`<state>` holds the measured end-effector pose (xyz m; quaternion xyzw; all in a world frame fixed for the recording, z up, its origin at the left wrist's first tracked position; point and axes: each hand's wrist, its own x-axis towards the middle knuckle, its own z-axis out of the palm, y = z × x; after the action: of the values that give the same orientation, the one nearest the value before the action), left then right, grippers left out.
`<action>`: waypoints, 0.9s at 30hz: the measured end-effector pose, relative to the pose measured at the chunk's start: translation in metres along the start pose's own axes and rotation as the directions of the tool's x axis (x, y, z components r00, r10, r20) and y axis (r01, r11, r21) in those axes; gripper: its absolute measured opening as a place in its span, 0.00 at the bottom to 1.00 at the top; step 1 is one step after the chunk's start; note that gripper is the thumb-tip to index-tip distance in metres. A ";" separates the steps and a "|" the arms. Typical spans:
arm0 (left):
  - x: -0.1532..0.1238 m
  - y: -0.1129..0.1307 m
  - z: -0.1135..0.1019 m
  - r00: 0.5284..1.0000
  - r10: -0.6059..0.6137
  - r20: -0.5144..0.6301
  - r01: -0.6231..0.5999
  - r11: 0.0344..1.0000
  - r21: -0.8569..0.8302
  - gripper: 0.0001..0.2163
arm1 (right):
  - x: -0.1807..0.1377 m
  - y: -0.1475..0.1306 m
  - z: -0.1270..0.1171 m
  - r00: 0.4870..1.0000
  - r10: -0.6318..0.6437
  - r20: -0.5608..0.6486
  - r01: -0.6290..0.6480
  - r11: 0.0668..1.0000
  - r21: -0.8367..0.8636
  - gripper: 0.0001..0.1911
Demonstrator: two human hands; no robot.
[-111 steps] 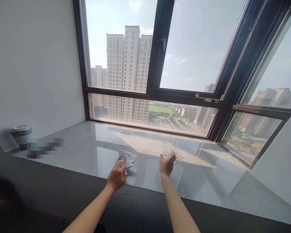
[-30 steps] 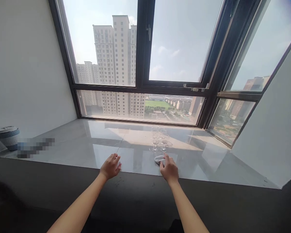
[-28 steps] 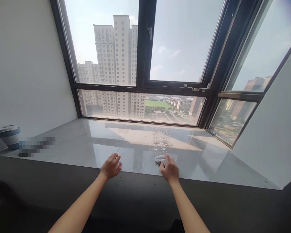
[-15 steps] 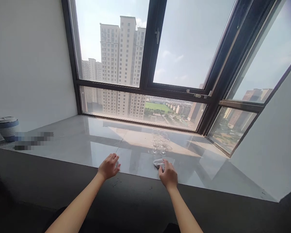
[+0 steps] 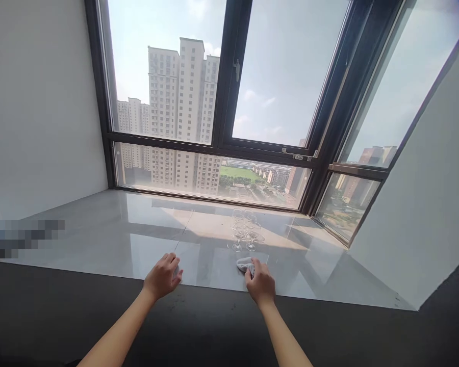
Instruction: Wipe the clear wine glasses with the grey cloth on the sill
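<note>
Glossy sill (image 5: 99, 239): right hand (image 5: 260, 283) clutches cloth (image 5: 243, 264), mostly hidden; left hand (image 5: 162, 275) empty, loose; glasses (image 5: 245, 232) faint.

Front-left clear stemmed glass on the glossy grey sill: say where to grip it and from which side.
Probably pinch the thin stem of the front-left clear stemmed glass under its bowl, coming from the near left with the left hand. It stands upright; the other glasses crowd its back and right, and the right hand holds the small white cloth in front.
</note>
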<state>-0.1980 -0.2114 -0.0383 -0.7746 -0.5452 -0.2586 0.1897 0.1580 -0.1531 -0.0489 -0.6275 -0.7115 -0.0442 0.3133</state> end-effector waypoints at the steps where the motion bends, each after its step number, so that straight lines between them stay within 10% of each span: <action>1: 0.000 -0.001 0.001 1.000 0.007 0.001 -0.007 1.000 0.006 0.06 | 0.000 -0.001 -0.001 1.000 -0.003 0.001 0.003 1.000 0.002 0.18; 27: 0.002 -0.003 0.001 0.998 0.068 0.009 -0.068 0.996 0.055 0.07 | 0.002 -0.006 -0.002 0.999 0.038 -0.001 -0.038 0.999 0.018 0.21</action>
<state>-0.2003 -0.2083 -0.0373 -0.7880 -0.5263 -0.2339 0.2178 0.1534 -0.1541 -0.0443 -0.6379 -0.6997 -0.0324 0.3200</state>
